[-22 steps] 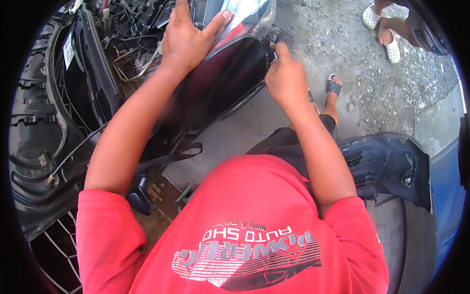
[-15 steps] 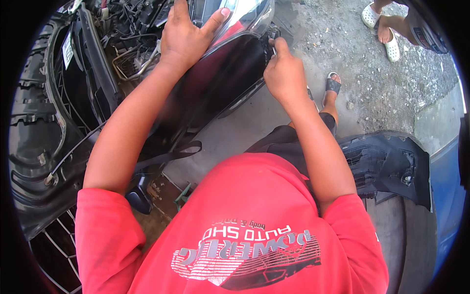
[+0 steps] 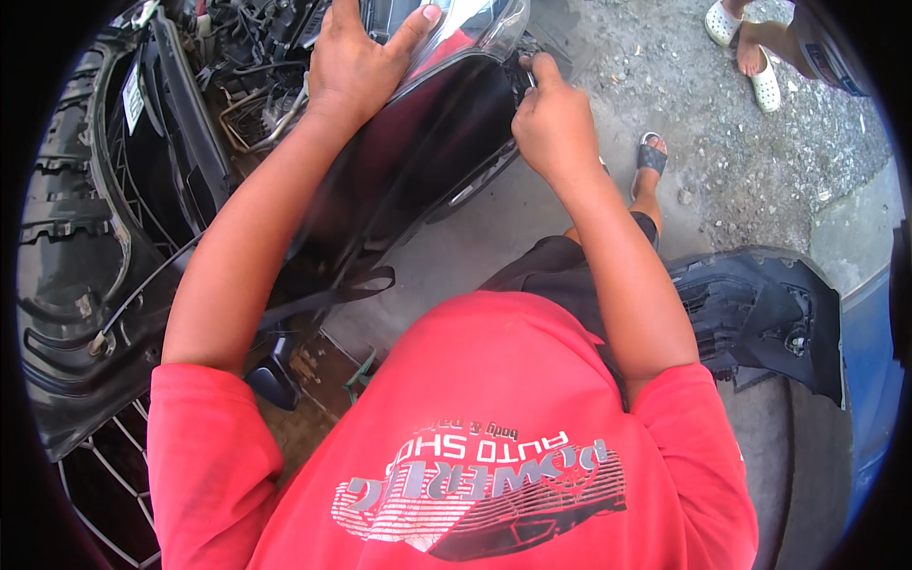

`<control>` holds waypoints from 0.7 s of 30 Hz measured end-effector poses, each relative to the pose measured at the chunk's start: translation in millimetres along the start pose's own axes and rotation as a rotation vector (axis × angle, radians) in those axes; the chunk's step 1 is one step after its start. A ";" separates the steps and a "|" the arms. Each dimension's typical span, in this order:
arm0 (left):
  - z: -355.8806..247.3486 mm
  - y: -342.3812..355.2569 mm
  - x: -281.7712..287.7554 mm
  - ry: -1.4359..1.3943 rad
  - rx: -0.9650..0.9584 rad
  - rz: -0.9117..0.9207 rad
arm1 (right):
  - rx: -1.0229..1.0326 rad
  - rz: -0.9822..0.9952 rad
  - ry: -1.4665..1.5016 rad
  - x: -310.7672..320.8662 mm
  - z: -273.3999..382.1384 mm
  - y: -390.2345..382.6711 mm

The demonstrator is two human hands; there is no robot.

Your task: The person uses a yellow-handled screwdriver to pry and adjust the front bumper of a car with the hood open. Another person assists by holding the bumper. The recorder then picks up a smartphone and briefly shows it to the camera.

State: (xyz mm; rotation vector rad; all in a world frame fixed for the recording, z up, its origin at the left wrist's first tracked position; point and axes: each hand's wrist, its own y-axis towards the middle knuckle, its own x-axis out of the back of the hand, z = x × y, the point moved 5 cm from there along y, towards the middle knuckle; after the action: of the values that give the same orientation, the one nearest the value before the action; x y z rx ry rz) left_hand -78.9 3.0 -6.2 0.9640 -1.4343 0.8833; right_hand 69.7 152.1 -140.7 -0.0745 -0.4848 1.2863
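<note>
Head view: where does the transparent, curved plastic headlamp [image 3: 484, 28] lie?

It lies at the upper middle, where the picture edge cuts it. It is between the two hands, above the glossy black body panel [image 3: 446, 123]. Its visible lower rim runs slantwise, rising toward the right.

Which hand is nearer to it?

The left hand [image 3: 356, 62]; it seems to rest on the left part of the lamp. The right hand [image 3: 553, 119] is just beside the lower right corner, so from there the lamp lies up and to the left.

And how is each hand?

The left one is spread, its thumb over the lamp. The right one is closed around a slim, silvery piece [image 3: 530, 79]. Which piece exactly, I am not able to say, because only little of it shows.
</note>
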 end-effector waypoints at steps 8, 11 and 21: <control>-4.0 -3.8 3.0 -0.010 0.042 0.034 | -0.010 0.020 0.002 -1.3 -4.7 0.1; 1.8 -2.9 0.6 0.011 0.028 0.015 | -0.046 0.080 -0.012 -2.5 -8.9 -11.3; -0.3 -2.3 2.4 0.003 0.046 0.020 | -0.112 0.064 0.449 5.4 -35.2 43.8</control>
State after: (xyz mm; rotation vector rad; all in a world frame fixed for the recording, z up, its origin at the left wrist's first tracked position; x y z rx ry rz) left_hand -76.7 2.2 -3.8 0.9837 -1.4292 0.9355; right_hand 44.8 177.5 -184.6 -0.4657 -0.1672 1.2576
